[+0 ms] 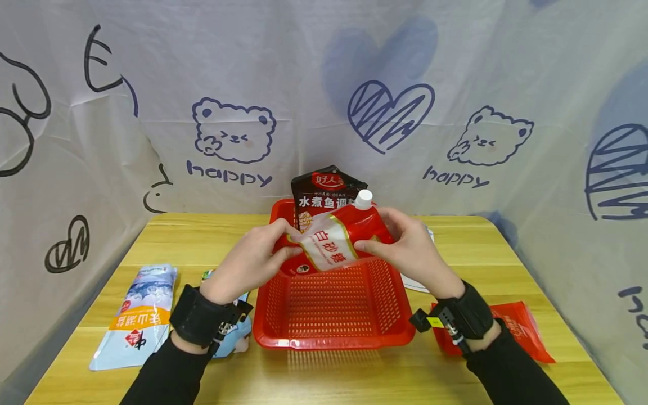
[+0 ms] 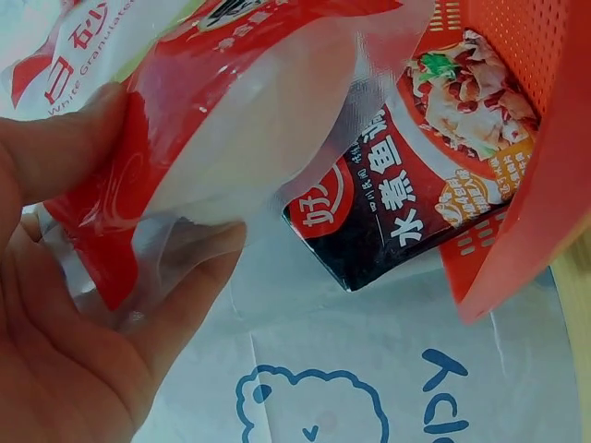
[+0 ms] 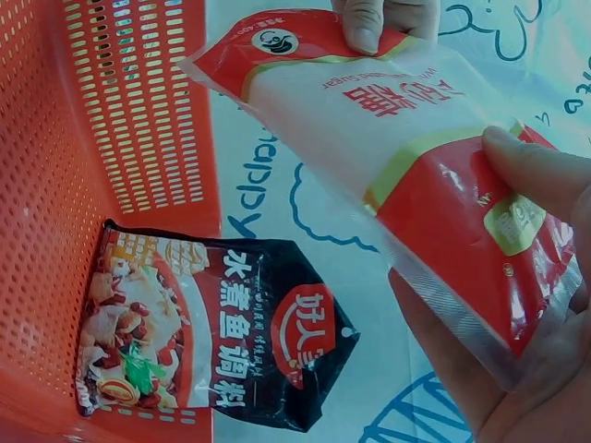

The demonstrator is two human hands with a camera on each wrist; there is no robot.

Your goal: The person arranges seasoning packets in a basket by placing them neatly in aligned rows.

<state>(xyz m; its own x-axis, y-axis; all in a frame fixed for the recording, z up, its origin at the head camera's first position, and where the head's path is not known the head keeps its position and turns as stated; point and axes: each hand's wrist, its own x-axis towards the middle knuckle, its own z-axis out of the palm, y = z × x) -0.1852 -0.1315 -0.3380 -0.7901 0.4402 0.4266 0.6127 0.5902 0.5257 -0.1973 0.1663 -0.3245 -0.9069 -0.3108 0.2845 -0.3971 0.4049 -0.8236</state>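
Note:
Both hands hold a red and white sugar pouch [image 1: 331,242] with a white screw cap, tilted above the red plastic basket [image 1: 331,342]. My left hand [image 1: 253,259] pinches its bottom end between thumb and fingers. The right hand [image 1: 407,247] grips the capped end, thumb on the front. Behind the pouch, a black seasoning packet [image 1: 324,188] stands upright against the basket's far wall, its top above the rim. In the right wrist view, the packet [image 3: 231,323] shows a food picture and the sugar pouch [image 3: 369,138] spans between the two hands.
A light blue and orange salt pouch [image 1: 139,318] lies at the left of the wooden table [image 1: 202,242]. A blue item [image 1: 235,334] is partly under the left wrist. On the right, a red packet [image 1: 521,329] lies beneath the right forearm. A printed cloth [image 1: 314,73] hangs behind.

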